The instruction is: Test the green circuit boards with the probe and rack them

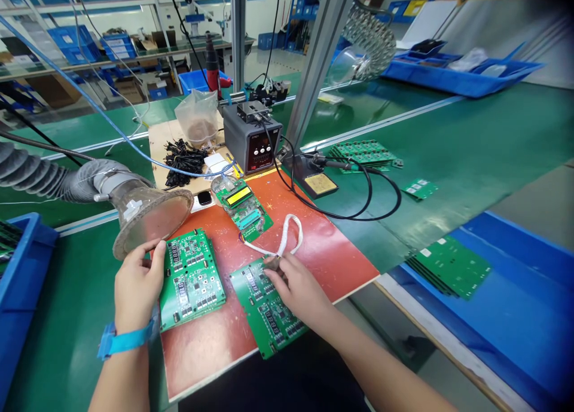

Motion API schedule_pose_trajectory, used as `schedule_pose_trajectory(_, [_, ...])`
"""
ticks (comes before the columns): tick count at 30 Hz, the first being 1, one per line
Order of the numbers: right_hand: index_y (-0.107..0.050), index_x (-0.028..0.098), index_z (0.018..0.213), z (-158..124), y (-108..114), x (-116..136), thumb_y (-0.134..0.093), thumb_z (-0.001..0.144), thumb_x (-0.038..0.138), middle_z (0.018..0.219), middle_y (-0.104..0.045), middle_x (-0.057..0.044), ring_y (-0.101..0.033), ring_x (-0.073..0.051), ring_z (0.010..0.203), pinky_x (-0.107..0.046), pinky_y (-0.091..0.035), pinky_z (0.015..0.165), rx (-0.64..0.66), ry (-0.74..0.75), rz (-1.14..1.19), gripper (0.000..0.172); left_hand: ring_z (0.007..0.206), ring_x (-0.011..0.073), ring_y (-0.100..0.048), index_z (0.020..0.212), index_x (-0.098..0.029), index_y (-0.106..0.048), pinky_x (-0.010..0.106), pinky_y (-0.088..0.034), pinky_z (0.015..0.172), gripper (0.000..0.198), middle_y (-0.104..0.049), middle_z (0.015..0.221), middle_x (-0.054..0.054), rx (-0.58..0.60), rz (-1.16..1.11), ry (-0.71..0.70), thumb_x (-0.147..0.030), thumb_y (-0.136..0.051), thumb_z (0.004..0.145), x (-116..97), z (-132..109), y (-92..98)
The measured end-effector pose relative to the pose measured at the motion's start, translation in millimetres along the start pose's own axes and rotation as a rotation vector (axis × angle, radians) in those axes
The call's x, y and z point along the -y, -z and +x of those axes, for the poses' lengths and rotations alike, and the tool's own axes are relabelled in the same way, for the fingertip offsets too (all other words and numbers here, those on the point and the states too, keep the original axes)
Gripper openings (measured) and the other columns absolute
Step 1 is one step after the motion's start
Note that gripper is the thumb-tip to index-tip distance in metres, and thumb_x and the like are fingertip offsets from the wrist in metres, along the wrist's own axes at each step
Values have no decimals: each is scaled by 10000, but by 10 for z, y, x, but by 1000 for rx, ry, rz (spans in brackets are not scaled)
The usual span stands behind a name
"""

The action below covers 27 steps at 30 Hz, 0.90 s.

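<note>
My left hand [139, 280], a blue band on its wrist, has its thumb and curled fingers at the upper left edge of a stack of green circuit boards [192, 280]; the fingertips are partly hidden. Another green circuit board [269, 310] lies to the right, overhanging the front edge of the red mat. Over its upper part, my right hand [298, 286] pinches a small brownish probe connector [271, 262] at the end of a white-sleeved cable [283, 238]. That cable leads to a tester board [244, 206] with a lit yellow display and a teal socket.
A fume extractor hood [152, 211] stands close behind my left hand. Farther back are a soldering station [253, 140], its iron stand [318, 182], and a pile of black parts [183, 161]. Blue bins [22, 298] flank both sides; the right bin [506, 304] holds stacked boards.
</note>
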State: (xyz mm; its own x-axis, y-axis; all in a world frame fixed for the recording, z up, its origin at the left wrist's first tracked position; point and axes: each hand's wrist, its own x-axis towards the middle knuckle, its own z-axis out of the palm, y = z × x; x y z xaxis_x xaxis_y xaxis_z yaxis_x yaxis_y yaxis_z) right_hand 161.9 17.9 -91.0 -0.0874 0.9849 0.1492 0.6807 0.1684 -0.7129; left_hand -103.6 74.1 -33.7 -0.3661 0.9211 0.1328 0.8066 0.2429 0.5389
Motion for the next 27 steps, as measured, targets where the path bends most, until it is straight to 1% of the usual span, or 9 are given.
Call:
schedule_pose_trajectory(4, [-580,166,913,31,7,-2,-453,867,212,879,-597,-85,-580,-216,863,-366,-488,772,-5,-7,20,142,625,167,-576,958,-260,-656,266,-424,599,355,-649,771,11,-1,-7,-7,-519,-493,778,-4,2,8])
schedule_pose_trajectory(7, [-583,169,922,16,63,-15,-469,863,225,889,-600,-73,-591,-192,853,-321,-495,756,-4,-20,64,140,635,168,-580,955,-257,-657,263,-425,598,350,-653,781,12,-9,-12,-3,-513,-498,776,-11,2,11])
schedule_pose_trajectory(11, [-579,192,958,-161,225,-18,-466,874,279,948,-613,-51,-594,-159,882,-278,-483,781,3,-85,190,165,626,165,-571,953,-255,-659,260,-428,592,354,-655,791,12,-17,-14,-6,-514,-494,776,-18,2,-2])
schedule_pose_trajectory(14, [-578,201,970,-351,329,-4,-455,880,290,927,-618,-42,-601,-148,841,-267,-486,752,99,-129,174,176,615,162,-567,950,-257,-660,259,-431,591,360,-654,784,8,-8,-13,-4,-522,-491,775,-16,3,-12])
schedule_pose_trajectory(16, [-583,198,962,-449,354,2,-454,880,277,917,-620,-46,-604,-152,841,-273,-486,753,148,-116,138,172,612,162,-565,946,-258,-661,261,-435,597,358,-653,784,5,-12,-4,1,-522,-490,774,-14,5,-12])
schedule_pose_trajectory(17, [-584,196,958,-483,353,3,-452,880,271,921,-622,-50,-604,-158,860,-282,-484,767,152,-102,119,171,612,162,-565,945,-259,-661,262,-436,601,355,-652,782,3,-15,0,4,-520,-491,774,-14,7,-11])
schedule_pose_trajectory(19, [-582,192,962,-523,337,0,-446,882,262,928,-625,-59,-603,-170,886,-300,-483,787,134,-70,86,172,617,165,-569,946,-263,-660,264,-436,603,350,-648,765,1,-12,5,14,-517,-491,774,-16,10,-7])
schedule_pose_trajectory(22, [-577,189,969,-537,313,0,-444,881,251,917,-628,-66,-611,-178,870,-312,-495,774,102,-46,50,171,628,172,-577,948,-266,-659,263,-432,594,347,-635,722,-1,-3,7,24,-516,-496,773,-25,13,-3])
schedule_pose_trajectory(27, [-578,179,946,-525,311,27,-450,872,229,892,-635,-75,-618,-186,844,-325,-511,756,78,-5,8,156,581,172,-558,950,-260,-661,270,-432,577,359,-617,668,-2,2,9,30,-520,-487,774,-36,13,7])
